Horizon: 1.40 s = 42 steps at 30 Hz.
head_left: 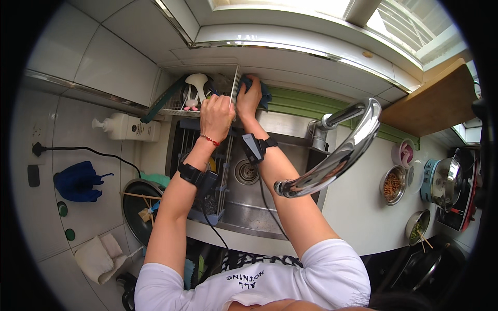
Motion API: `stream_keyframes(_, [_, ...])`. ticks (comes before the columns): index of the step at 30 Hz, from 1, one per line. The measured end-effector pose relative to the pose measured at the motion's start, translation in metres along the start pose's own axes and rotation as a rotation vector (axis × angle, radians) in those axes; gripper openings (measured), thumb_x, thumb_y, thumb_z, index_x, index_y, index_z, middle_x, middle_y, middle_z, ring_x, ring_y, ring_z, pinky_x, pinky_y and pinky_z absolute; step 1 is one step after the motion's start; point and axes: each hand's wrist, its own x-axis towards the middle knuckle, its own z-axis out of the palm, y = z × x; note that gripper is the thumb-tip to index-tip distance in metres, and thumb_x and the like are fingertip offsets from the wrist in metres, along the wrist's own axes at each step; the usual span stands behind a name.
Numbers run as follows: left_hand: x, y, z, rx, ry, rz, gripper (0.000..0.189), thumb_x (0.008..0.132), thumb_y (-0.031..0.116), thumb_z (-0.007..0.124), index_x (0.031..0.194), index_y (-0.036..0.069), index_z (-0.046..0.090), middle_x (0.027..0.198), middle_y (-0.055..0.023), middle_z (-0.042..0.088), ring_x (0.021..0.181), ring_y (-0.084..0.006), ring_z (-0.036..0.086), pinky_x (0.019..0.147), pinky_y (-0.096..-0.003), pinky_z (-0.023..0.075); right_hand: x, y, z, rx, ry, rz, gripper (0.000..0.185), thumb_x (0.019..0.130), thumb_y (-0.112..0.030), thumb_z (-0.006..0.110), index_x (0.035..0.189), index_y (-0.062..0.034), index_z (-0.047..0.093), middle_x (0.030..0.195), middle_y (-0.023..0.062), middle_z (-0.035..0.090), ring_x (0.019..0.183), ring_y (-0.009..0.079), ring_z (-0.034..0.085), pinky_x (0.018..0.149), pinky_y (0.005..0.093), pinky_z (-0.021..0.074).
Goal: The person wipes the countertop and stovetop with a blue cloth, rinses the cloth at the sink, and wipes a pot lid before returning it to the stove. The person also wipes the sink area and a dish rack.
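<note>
My left hand [218,115] is closed on the front rim of a white wire rack [236,79] in the sink's back left corner; ladles and other utensils stand in the rack. With my right hand [249,98] I hold a dark blue cloth [265,95] behind the sink, right beside the rack's side wall. Some of the cloth is hidden under my palm. Below both hands lies the stainless steel sink [256,210], with a grey drain rack [221,194] across its left part.
A chrome faucet [334,167] arches over my right forearm. A white pump bottle [132,127] lies left of the rack, and a dark pan [136,210] stands left of the sink. Metal bowls of food [393,185] and a wooden board [428,103] are at the right.
</note>
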Motion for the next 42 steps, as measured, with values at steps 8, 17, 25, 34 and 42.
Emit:
stream_keyframes(8, [0.003, 0.002, -0.002, -0.015, -0.045, -0.017, 0.009, 0.080, 0.012, 0.060, 0.078, 0.004, 0.056, 0.078, -0.0093, 0.057, 0.081, -0.0280, 0.055, 0.072, -0.0400, 0.0432, -0.071, -0.020, -0.050, -0.094, -0.205, 0.099, 0.017, 0.078, 0.004, 0.055, 0.094, 0.0033, 0.058, 0.089, 0.0217, 0.060, 0.087, 0.0413, 0.058, 0.078, 0.0453, 0.0453])
stream_keyframes(17, [0.005, 0.001, -0.001, -0.028, -0.037, 0.000, 0.011, 0.079, 0.012, 0.061, 0.076, 0.004, 0.054, 0.078, -0.0093, 0.057, 0.081, -0.0281, 0.055, 0.071, -0.0397, 0.0440, -0.028, -0.019, -0.040, -0.225, -0.311, 0.022, 0.019, 0.079, 0.003, 0.054, 0.097, 0.0016, 0.060, 0.097, 0.0223, 0.056, 0.090, 0.0441, 0.057, 0.076, 0.0480, 0.0461])
stream_keyframes(25, [0.004, 0.001, -0.003, -0.056, -0.066, -0.007, 0.011, 0.079, 0.012, 0.061, 0.076, 0.004, 0.054, 0.078, -0.0101, 0.057, 0.081, -0.0285, 0.055, 0.071, -0.0397, 0.0443, 0.001, -0.006, -0.018, -0.270, -0.222, 0.025, 0.019, 0.079, 0.002, 0.053, 0.096, 0.0022, 0.061, 0.096, 0.0233, 0.057, 0.088, 0.0443, 0.057, 0.076, 0.0485, 0.0466])
stream_keyframes(34, [0.005, 0.001, -0.001, -0.055, -0.056, -0.019, 0.011, 0.079, 0.012, 0.061, 0.077, 0.003, 0.054, 0.078, -0.0100, 0.057, 0.080, -0.0290, 0.055, 0.071, -0.0403, 0.0445, -0.060, -0.022, -0.059, -0.235, -0.431, 0.081, 0.019, 0.080, 0.000, 0.054, 0.098, 0.0024, 0.060, 0.098, 0.0246, 0.056, 0.091, 0.0446, 0.056, 0.078, 0.0491, 0.0464])
stream_keyframes(42, [0.005, 0.001, -0.002, -0.042, -0.071, -0.021, 0.011, 0.080, 0.012, 0.060, 0.077, 0.003, 0.054, 0.078, -0.0103, 0.057, 0.080, -0.0296, 0.054, 0.071, -0.0405, 0.0444, -0.011, -0.010, -0.016, -0.313, -0.261, 0.094, 0.018, 0.083, 0.000, 0.051, 0.099, 0.0034, 0.057, 0.094, 0.0252, 0.057, 0.089, 0.0460, 0.055, 0.076, 0.0506, 0.0449])
